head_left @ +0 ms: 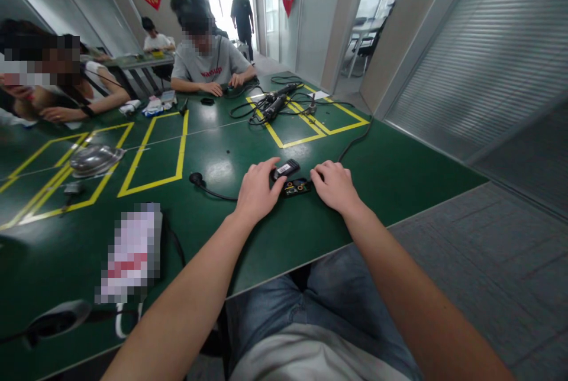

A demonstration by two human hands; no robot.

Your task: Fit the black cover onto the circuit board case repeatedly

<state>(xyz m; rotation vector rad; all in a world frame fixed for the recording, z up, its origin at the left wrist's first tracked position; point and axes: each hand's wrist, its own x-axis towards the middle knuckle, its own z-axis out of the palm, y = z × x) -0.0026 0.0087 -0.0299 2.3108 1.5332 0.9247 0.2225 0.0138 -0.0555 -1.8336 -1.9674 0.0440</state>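
Open black rectangular plastic casing (297, 187) on green worktop (284, 233), in from front edge, left of right corner; small electronic parts with orange rings inside. Black plastic cover with white label (287, 168) just beyond it. Left hand (258, 189): palm down, thumb and forefinger parted around cover's left end; grip unclear. Right hand (335, 184): palm down, fingers curled at casing's right end; hold unclear. Black round plug (196, 179) left, on cable.

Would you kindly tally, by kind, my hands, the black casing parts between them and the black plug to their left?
Left hand and right hand: 2
Labelled casing part and open casing part: 2
Black plug: 1
Total: 5
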